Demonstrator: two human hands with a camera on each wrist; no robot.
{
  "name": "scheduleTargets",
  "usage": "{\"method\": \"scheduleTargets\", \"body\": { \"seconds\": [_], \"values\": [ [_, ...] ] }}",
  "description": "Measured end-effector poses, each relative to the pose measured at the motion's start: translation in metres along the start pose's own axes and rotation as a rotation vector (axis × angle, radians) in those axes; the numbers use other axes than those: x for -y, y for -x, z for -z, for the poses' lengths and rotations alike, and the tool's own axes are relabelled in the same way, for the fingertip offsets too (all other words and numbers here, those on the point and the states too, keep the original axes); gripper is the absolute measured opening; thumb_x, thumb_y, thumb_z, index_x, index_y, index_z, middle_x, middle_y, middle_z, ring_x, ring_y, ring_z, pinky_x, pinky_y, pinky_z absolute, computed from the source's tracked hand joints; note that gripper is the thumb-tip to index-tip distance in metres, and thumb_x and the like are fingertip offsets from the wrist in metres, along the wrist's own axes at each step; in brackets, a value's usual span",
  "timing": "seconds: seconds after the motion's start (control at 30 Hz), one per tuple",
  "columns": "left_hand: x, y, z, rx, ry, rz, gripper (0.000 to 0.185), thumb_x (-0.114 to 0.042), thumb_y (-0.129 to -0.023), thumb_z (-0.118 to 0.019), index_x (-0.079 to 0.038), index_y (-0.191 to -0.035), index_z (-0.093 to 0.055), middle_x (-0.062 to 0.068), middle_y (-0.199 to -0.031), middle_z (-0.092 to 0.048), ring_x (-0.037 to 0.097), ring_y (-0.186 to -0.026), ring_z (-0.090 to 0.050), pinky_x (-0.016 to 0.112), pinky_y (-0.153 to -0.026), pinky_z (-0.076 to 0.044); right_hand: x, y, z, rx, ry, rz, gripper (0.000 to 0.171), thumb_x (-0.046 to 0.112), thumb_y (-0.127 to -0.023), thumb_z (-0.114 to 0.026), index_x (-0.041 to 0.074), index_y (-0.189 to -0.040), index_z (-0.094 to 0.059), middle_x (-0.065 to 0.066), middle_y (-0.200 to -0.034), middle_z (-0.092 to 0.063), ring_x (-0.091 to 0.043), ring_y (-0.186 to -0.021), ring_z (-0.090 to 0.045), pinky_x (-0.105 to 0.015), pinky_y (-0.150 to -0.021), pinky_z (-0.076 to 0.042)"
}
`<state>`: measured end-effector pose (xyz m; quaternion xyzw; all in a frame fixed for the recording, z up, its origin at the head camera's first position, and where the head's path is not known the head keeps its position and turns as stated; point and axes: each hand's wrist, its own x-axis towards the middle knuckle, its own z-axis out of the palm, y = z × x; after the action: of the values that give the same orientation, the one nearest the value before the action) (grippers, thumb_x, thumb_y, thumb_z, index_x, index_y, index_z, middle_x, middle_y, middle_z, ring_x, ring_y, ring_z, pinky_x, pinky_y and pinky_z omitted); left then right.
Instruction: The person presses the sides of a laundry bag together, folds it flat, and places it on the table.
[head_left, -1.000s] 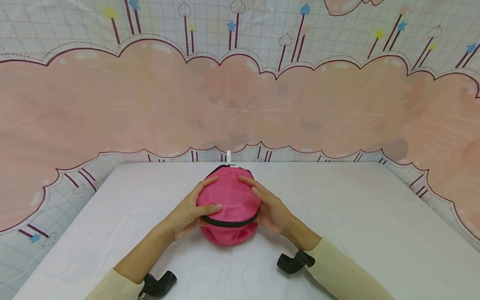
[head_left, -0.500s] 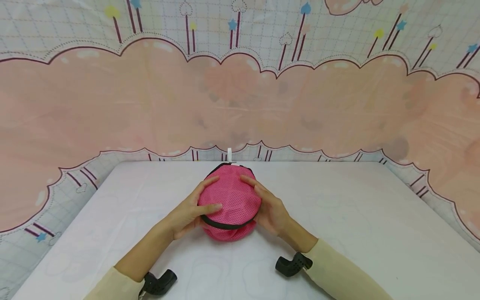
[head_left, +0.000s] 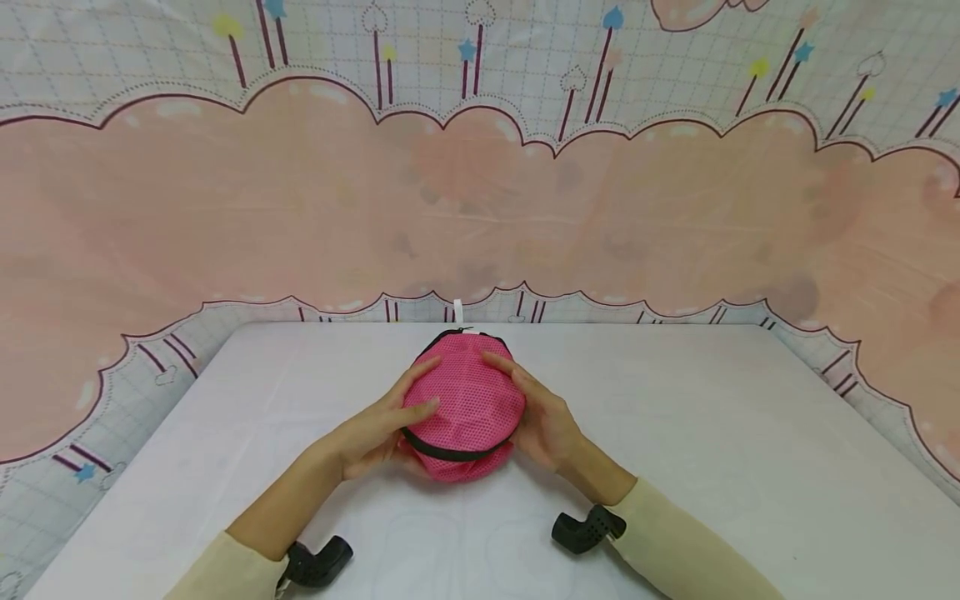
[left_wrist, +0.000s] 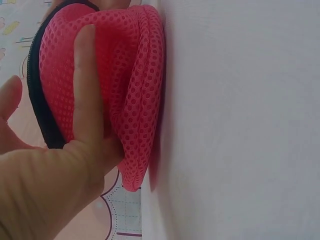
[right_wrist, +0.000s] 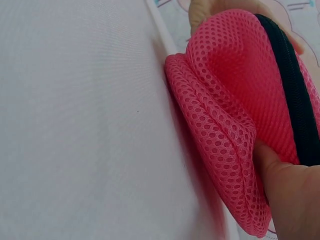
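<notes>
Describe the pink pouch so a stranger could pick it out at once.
On the white table, near its far middle edge, the left hand and right hand cup a rounded pink mesh pouch. Its black zipper band marks it out.

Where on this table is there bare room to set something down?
The white table lies bare right of the right hand and left of the left hand. It is crowded at the centre, where both hands cup the pink mesh pouch.
</notes>
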<state>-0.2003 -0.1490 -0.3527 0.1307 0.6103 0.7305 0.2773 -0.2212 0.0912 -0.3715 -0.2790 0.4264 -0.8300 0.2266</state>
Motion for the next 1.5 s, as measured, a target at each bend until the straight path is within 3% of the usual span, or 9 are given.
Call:
{"method": "scheduleTargets", "body": {
  "seconds": [0.3,0.57,0.87,1.17,1.5],
  "values": [
    [0.003,-0.004,-0.003,-0.078,0.079,-0.100,0.052,-0.025,-0.103,-0.041,-0.029,-0.150,-0.021,0.014,-0.150,-0.017,0.039,-0.129,-0.031,0.052,-0.091,-0.044,-0.003,0.001,0.000,-0.036,0.023,-0.060,0.052,0.025,-0.102,-0.027,0.012,-0.152,-0.019,-0.005,-0.154,-0.016,-0.030,-0.138,-0.017,-0.051,-0.108,-0.023],
    [0.006,-0.007,-0.006,-0.163,0.106,-0.140,0.052,-0.027,-0.101,-0.043,-0.023,-0.149,-0.026,0.013,-0.149,-0.023,0.031,-0.126,-0.036,0.043,-0.092,-0.043,-0.005,-0.001,0.001,-0.052,0.036,-0.091,0.053,0.028,-0.101,-0.032,0.014,-0.152,-0.022,-0.005,-0.155,-0.015,-0.030,-0.137,-0.019,-0.051,-0.106,-0.026],
    [0.009,-0.009,-0.004,-0.119,0.113,-0.154,0.054,-0.021,-0.101,-0.043,-0.021,-0.151,-0.023,0.015,-0.147,-0.025,0.026,-0.118,-0.046,0.041,-0.090,-0.046,-0.007,-0.001,0.001,-0.140,0.018,-0.108,0.048,0.023,-0.102,-0.034,0.012,-0.149,-0.030,-0.006,-0.151,-0.024,-0.027,-0.133,-0.029,-0.047,-0.102,-0.033],
    [0.014,-0.009,0.001,-0.064,0.090,-0.185,0.052,-0.017,-0.102,-0.039,-0.019,-0.151,-0.020,0.012,-0.150,-0.018,0.028,-0.126,-0.038,0.043,-0.096,-0.041,-0.008,-0.002,0.001,-0.201,0.086,-0.122,0.047,0.023,-0.102,-0.036,0.008,-0.147,-0.033,-0.006,-0.148,-0.029,-0.027,-0.130,-0.033,-0.045,-0.101,-0.036],
    [0.014,-0.010,0.002,-0.070,0.080,-0.162,0.052,-0.018,-0.101,-0.039,-0.019,-0.150,-0.024,0.010,-0.152,-0.018,0.029,-0.130,-0.032,0.043,-0.098,-0.038,-0.008,-0.002,0.002,-0.257,0.093,-0.128,0.045,0.022,-0.101,-0.038,0.006,-0.144,-0.039,-0.006,-0.147,-0.033,-0.028,-0.128,-0.036,-0.044,-0.099,-0.039]
  ]
}}
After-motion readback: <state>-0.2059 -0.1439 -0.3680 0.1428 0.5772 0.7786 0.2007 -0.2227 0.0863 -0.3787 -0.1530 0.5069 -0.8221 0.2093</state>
